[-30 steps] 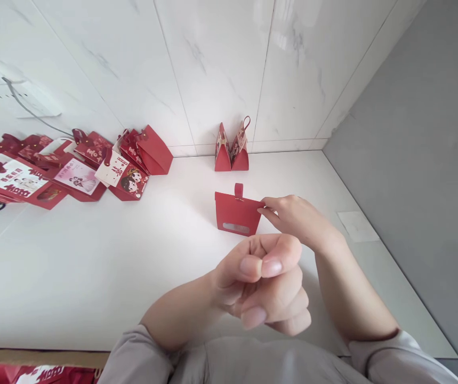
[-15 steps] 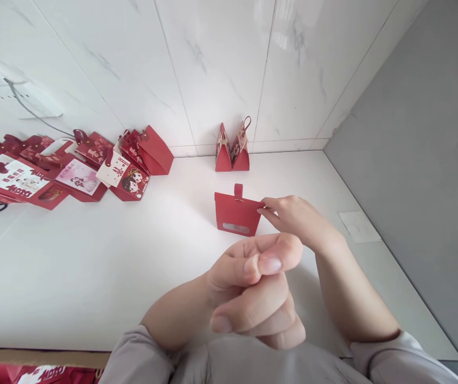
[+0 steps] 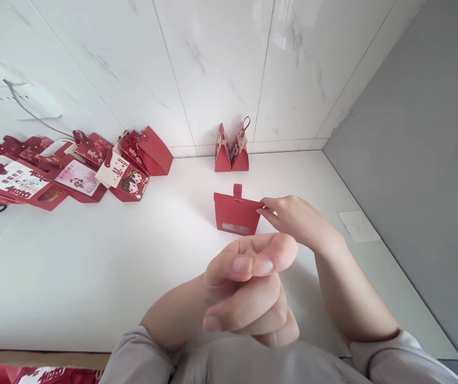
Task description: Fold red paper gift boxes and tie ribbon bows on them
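Watching via head cam, I see R hand w/ grip closed on red box, thumb + fingers pinching its upper R corner. Box stands upright on table, strap on top, window low on front. L hand nearer cam: fingers curled, thumb against index. Behind box, nr wall: 2 triangular boxes side by side.

Box: plain red, standing upright on the counter, nearer its back edge than its front edge; red strap looped above the straight top edge; oblong window low on the near face.
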A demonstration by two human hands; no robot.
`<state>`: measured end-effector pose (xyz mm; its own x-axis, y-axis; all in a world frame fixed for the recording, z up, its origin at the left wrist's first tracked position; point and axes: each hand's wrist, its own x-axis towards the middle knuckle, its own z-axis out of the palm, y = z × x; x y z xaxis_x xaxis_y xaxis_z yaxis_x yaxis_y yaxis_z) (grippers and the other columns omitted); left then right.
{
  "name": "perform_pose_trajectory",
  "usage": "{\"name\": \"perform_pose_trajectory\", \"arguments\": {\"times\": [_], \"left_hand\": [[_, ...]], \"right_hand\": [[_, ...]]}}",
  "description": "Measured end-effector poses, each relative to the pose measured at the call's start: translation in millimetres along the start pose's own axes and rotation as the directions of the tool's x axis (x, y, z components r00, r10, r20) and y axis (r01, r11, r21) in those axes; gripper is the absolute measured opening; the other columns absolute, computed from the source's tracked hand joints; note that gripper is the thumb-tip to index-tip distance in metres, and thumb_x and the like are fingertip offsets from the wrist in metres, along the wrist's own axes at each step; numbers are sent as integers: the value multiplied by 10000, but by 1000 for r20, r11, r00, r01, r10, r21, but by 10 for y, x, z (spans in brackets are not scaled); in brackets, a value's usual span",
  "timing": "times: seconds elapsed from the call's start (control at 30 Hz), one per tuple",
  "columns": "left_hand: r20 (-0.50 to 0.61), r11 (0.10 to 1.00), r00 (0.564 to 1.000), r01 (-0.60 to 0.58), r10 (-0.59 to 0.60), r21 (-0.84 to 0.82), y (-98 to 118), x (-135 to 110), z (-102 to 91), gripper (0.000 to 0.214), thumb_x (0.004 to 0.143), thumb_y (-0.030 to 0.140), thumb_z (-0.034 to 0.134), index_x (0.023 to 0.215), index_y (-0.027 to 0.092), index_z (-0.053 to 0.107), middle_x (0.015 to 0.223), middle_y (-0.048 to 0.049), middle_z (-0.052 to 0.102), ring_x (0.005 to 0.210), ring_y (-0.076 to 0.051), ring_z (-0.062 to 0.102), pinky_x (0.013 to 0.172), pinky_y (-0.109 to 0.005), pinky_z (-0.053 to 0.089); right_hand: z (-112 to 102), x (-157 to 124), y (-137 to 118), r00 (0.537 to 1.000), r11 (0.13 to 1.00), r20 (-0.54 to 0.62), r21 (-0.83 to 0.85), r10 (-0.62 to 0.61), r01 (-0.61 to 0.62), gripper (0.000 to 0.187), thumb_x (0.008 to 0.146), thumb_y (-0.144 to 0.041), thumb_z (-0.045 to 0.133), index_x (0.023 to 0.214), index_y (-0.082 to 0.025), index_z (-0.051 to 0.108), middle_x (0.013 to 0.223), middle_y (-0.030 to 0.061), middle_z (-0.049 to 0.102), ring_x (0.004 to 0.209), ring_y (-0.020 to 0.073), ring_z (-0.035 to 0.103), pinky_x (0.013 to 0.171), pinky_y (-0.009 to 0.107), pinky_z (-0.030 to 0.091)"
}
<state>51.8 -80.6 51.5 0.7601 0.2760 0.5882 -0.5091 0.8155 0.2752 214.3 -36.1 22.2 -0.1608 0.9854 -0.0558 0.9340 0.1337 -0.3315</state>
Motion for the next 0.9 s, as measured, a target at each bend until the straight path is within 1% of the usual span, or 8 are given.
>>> {"name": "perform_pose_trajectory", "arguments": {"times": [0.17, 0.23, 0.4, 0.47, 0.63, 0.77, 0.83, 0.9], "left_hand": [[-83, 992, 993, -73, 82, 106, -40, 1, -34, 138, 911, 414, 412, 852, 291, 432, 221, 143, 269, 164, -124, 112, 351, -289, 242], [-75, 986, 992, -89, 100, 144, -47, 12, -52, 172, 910, 441, 418, 832, 289, 423, 226, 145, 241, 168, -123, 114, 351, -282, 240], [-29, 991, 997, -65, 69, 118, -59, 14, -95, 178, 918, 458, 416, 853, 293, 422, 249, 138, 282, 181, -123, 170, 376, -278, 262], [-26, 986, 998, -59, 63, 154, -80, -4, -133, 243, 891, 519, 439, 820, 289, 409, 242, 133, 278, 183, -128, 182, 378, -286, 271], [-166, 955, 984, -14, 66, 297, -124, -77, -225, 442, 779, 694, 486, 734, 277, 346, 228, 130, 230, 193, -141, 184, 394, -308, 279], [-260, 949, 965, 43, 42, 312, -132, -124, -246, 524, 706, 762, 510, 703, 269, 333, 227, 126, 206, 210, -143, 213, 403, -312, 288], [-276, 947, 960, 49, 43, 318, -139, -118, -253, 547, 680, 772, 530, 688, 264, 327, 230, 122, 213, 216, -140, 236, 401, -310, 299], [-231, 949, 972, 23, 53, 314, -143, -85, -254, 520, 712, 739, 530, 692, 262, 325, 235, 119, 234, 215, -136, 244, 395, -303, 308]], "right_hand": [[-43, -6, -33, 999, 1000, 31, 10, 23, -23, 266, 953, -286, 404, 713, -218, 498, 578, -12, 503, 522, 133, 391, 511, 274, 251], [-54, -7, -41, 999, 1000, 36, 17, 23, -23, 263, 954, -284, 402, 728, -219, 520, 593, -7, 524, 530, 135, 414, 516, 276, 257], [-36, -3, -22, 1000, 1000, 23, 20, 19, -20, 264, 956, -294, 401, 760, -224, 563, 600, 2, 545, 545, 143, 446, 522, 276, 260], [-26, -2, -14, 1000, 1000, 13, 22, 17, -17, 268, 959, -300, 399, 776, -225, 581, 608, 8, 554, 553, 146, 463, 522, 277, 259], [-35, -6, -21, 1000, 999, 24, 36, 18, -19, 266, 957, -301, 404, 796, -226, 603, 627, 16, 575, 565, 150, 494, 521, 280, 263], [-45, -4, -24, 999, 999, 37, 42, 22, -23, 261, 958, -293, 402, 790, -225, 591, 661, 18, 602, 588, 152, 515, 522, 279, 271], [-50, -3, -24, 999, 999, 38, 47, 19, -21, 257, 962, -292, 399, 811, -227, 596, 683, 19, 616, 608, 156, 528, 527, 278, 281], [-60, -9, -27, 999, 998, 42, 50, 23, -25, 252, 963, -291, 400, 836, -228, 608, 698, 21, 625, 622, 160, 539, 536, 280, 294]]}}
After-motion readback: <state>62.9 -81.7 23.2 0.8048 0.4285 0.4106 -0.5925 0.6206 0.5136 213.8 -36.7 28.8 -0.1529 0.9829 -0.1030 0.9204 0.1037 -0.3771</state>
